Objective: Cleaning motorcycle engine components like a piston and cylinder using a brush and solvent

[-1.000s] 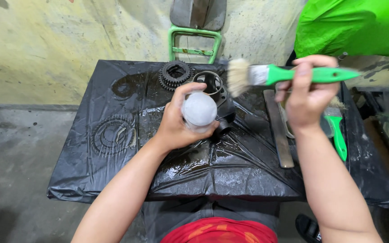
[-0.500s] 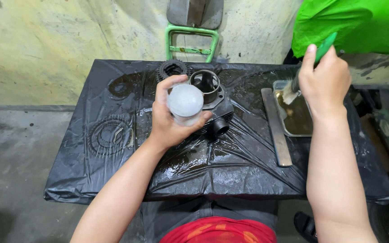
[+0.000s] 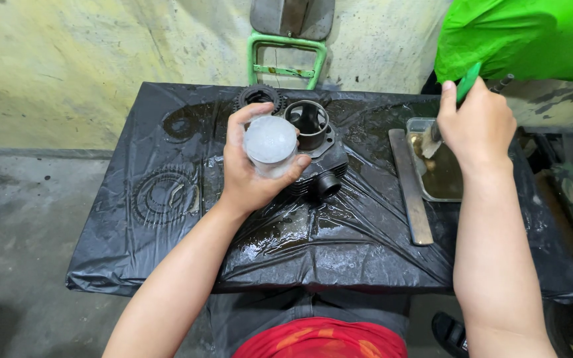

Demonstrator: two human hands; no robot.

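Note:
My left hand point(image 3: 247, 174) grips a grey metal piston point(image 3: 270, 142), its flat round crown facing up, above a black finned engine cylinder point(image 3: 314, 154). My right hand point(image 3: 473, 126) holds a green-handled paintbrush point(image 3: 465, 85), whose bristles dip into the brownish liquid of a metal tray point(image 3: 455, 185) at the right of the table. Both hands hover over a table covered in wet black plastic sheet point(image 3: 339, 245).
A black gear point(image 3: 257, 97) lies behind the cylinder. Round parts bulge under the plastic at left point(image 3: 164, 194). A flat metal bar point(image 3: 410, 185) lies beside the tray. A green metal chair frame point(image 3: 285, 53) stands behind the table, a green plastic bag point(image 3: 532, 36) at top right.
My right hand swung the brush from over the table's middle to the right and tipped its bristles down into the tray. My left hand shifted slightly with the piston.

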